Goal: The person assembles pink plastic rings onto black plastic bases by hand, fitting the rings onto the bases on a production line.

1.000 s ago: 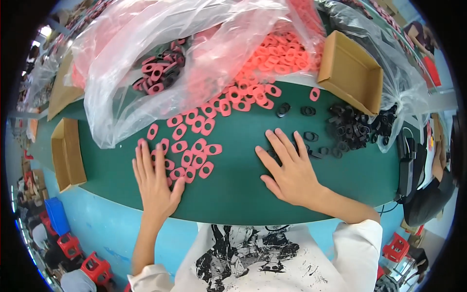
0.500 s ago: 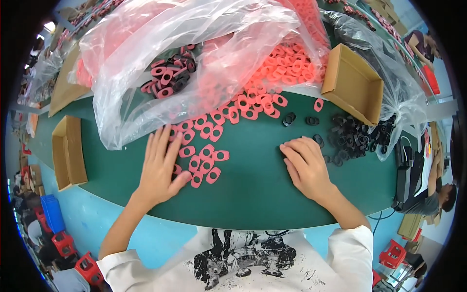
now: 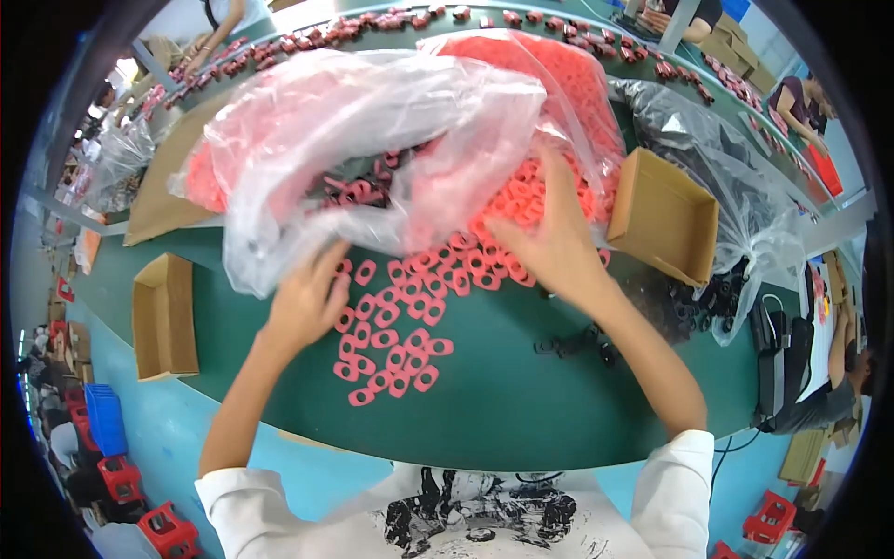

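Moved forward: my right hand (image 3: 551, 244), blurred, at the pink rings (image 3: 386, 338) strewn over the table (image 3: 484, 391). Left hand (image 3: 305, 303): beside the clear bag (image 3: 279, 177), fingertips obscured. I cannot tell either's grip.

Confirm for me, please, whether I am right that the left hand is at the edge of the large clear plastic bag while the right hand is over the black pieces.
Not quite: the right hand is over the pinkish-red pieces, not the black pieces, as the head view shows. The left hand is at the edge of the large clear plastic bag, as you say.
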`<move>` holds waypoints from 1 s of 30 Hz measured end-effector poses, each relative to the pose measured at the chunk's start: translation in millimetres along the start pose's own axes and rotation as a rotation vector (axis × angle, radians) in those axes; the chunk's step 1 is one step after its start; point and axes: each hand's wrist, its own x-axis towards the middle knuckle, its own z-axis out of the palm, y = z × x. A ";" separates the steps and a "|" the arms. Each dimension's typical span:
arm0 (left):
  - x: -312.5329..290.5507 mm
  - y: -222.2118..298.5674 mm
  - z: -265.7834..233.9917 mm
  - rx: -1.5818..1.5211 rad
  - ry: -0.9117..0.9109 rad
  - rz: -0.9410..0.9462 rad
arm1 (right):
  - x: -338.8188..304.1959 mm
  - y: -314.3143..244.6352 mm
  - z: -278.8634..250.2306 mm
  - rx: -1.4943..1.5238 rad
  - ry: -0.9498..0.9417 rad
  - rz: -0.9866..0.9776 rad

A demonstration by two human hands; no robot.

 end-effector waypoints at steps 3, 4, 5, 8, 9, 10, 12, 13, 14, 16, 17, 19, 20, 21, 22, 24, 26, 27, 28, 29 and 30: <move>-15.2 -0.4 11.3 -0.113 -0.174 -0.110 | 77.3 41.4 27.4 -0.022 0.235 -0.016; -19.8 -8.1 12.9 -0.055 -0.082 -0.175 | 105.0 45.4 31.9 -0.050 0.308 -0.001; -24.6 -17.7 15.4 -0.003 0.010 -0.242 | 125.8 45.7 37.4 -0.080 0.377 0.015; -28.8 -70.2 13.0 -0.016 -0.103 -0.343 | 168.9 21.9 70.6 0.255 -0.010 0.241; -17.9 -88.1 27.9 0.002 -0.104 -0.288 | 178.5 43.9 88.5 0.239 -0.248 0.166; 18.4 -92.9 50.3 0.014 -0.032 -0.117 | 184.6 75.9 94.4 0.187 -0.476 0.110; 60.8 -112.6 52.3 0.063 0.150 -0.054 | 180.3 17.8 112.9 0.069 -0.621 0.089; 86.6 -123.6 53.5 -0.109 0.113 -0.220 | 178.9 -6.2 110.8 -0.086 -0.735 0.096; 133.5 -126.9 56.4 0.005 0.464 0.173 | 184.9 -3.4 102.5 -0.107 -0.725 0.091; 214.1 -122.7 58.5 -0.932 0.362 -0.258 | 194.1 19.7 84.8 0.094 -0.442 -0.099; 258.5 -105.1 53.6 -1.505 0.505 -0.379 | 196.9 17.2 68.5 0.042 -0.198 -0.244; 283.3 -193.6 25.8 -1.180 0.705 -0.083 | 221.0 -47.9 59.5 0.253 0.015 -0.255; 288.9 -220.5 16.2 -0.902 0.825 0.218 | 231.6 -60.5 53.9 0.278 0.020 -0.270; 304.2 -210.3 32.6 -0.971 0.823 0.229 | 239.5 -38.2 39.2 0.233 0.167 -0.198; 313.7 -191.8 35.1 -0.505 0.691 0.186 | 243.6 -10.7 21.7 0.174 0.315 -0.129; 259.7 -266.3 -17.3 -0.025 0.402 0.155 | 256.8 -22.0 23.3 0.050 0.137 -0.088; 233.2 -233.5 -17.2 0.498 -0.260 0.266 | 246.6 14.1 15.5 -0.257 -0.154 0.002; 185.9 -229.9 -30.4 0.202 0.023 0.271 | 230.0 3.3 13.7 -0.306 -0.255 -0.035; 176.3 -144.8 -58.3 0.115 -0.200 -0.263 | 197.5 15.5 -0.5 -0.384 -0.161 -0.041; 139.0 -108.3 -92.3 0.142 -0.077 -0.254 | 169.4 2.2 4.2 -0.392 -0.068 -0.096; 130.5 -64.5 -105.5 0.097 0.019 -0.262 | 146.7 -8.4 -4.4 -0.463 -0.187 0.054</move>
